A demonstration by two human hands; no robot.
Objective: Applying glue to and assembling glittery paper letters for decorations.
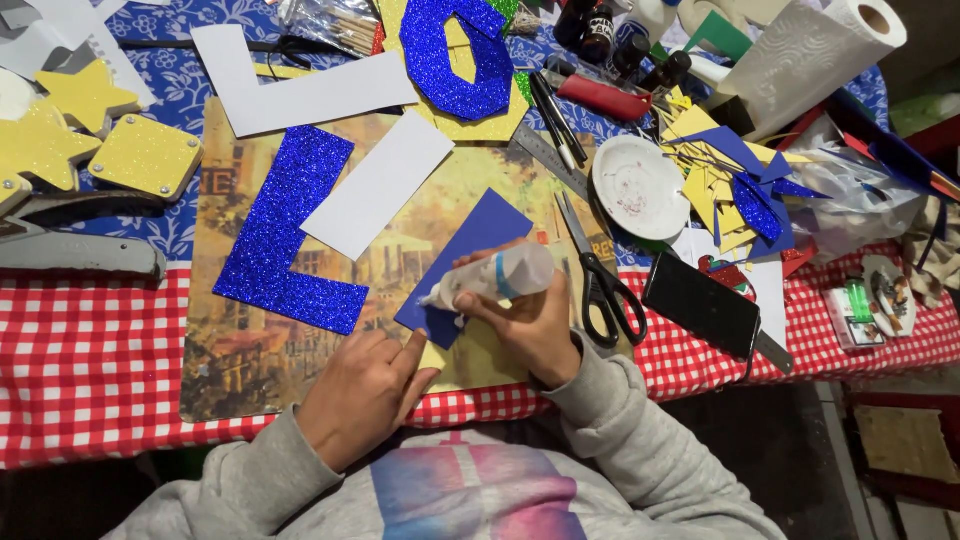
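Your right hand point(535, 320) is gripping a glue bottle point(495, 277), fingers curled tight around its body, and is tipping the nozzle down onto the lower corner of the dark blue card strip point(468, 255). Your left hand point(365, 390) is resting just below that strip, fingers loosely folded and holding nothing, the forefinger stretching out to touch its corner. The black-handled scissors point(598, 280) are lying just right of the strip, and the glittery blue letter point(285, 235) is lying left of it.
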